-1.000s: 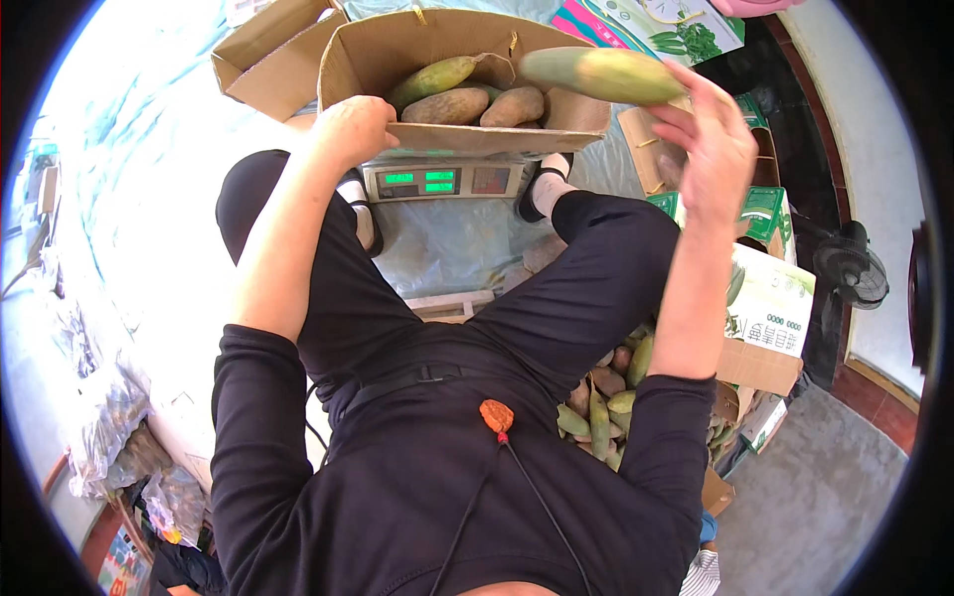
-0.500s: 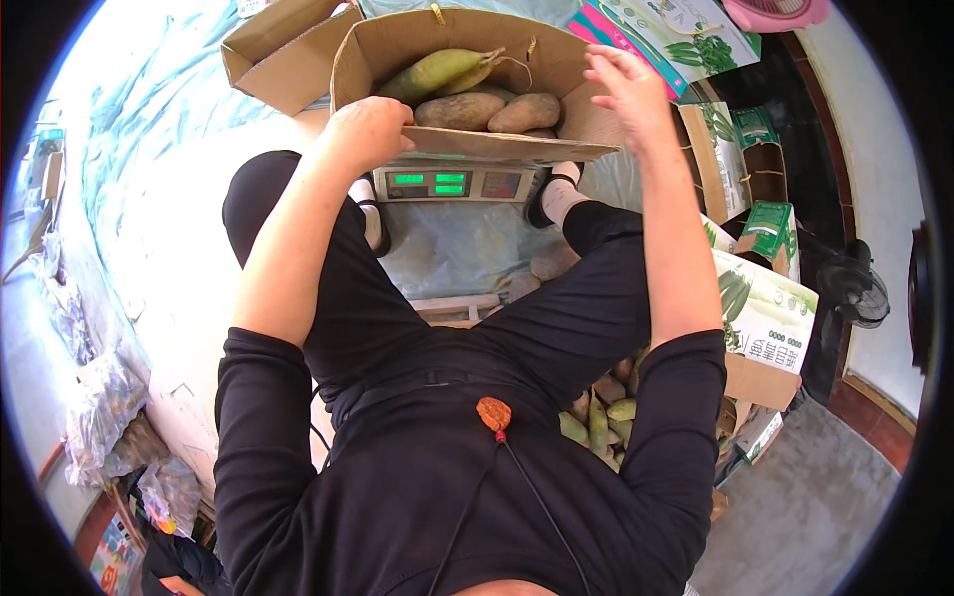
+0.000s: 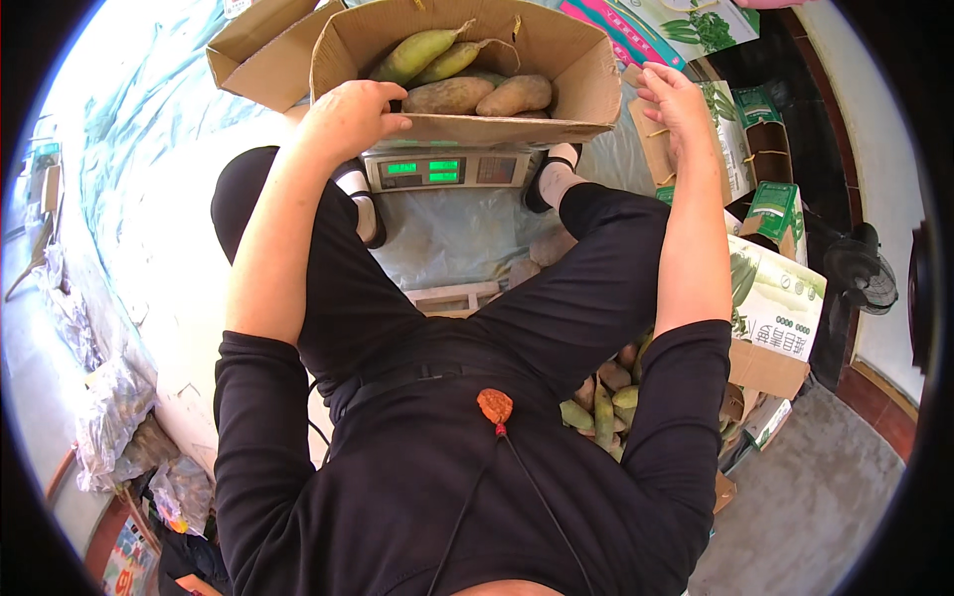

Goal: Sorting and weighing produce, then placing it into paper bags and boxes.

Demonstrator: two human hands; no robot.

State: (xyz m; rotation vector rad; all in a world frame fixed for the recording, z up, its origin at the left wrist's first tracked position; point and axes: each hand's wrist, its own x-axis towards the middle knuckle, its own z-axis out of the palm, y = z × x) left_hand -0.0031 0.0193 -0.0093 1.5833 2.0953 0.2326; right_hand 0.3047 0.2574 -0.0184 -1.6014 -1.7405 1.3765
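An open cardboard box [image 3: 477, 129] sits on a digital scale [image 3: 467, 172] with green lit displays. Inside lie long green-skinned radishes [image 3: 422, 55] with thin root tails and brown, soil-covered oblong roots [image 3: 514, 95]. My left hand [image 3: 348, 121] grips the box's front left corner, fingers over the rim and thumb outside. Off the box's right side, my right hand [image 3: 678, 104] is raised with its fingers partly stretched and apart. Its fingertips are close to a brown cardboard flap [image 3: 651, 144]; whether they touch it I cannot tell.
Another open carton [image 3: 268, 55] stands at the far left. Printed cartons [image 3: 780, 298] and a black fan [image 3: 860, 273] are on the right. More radishes [image 3: 603, 412] lie beside my right thigh. Plastic bags [image 3: 114, 422] lie at the left. My feet flank the scale.
My right hand has moved right, away from the box's right corner. My left hand remains at the front left corner. The view has shifted slightly, showing more of the radishes.
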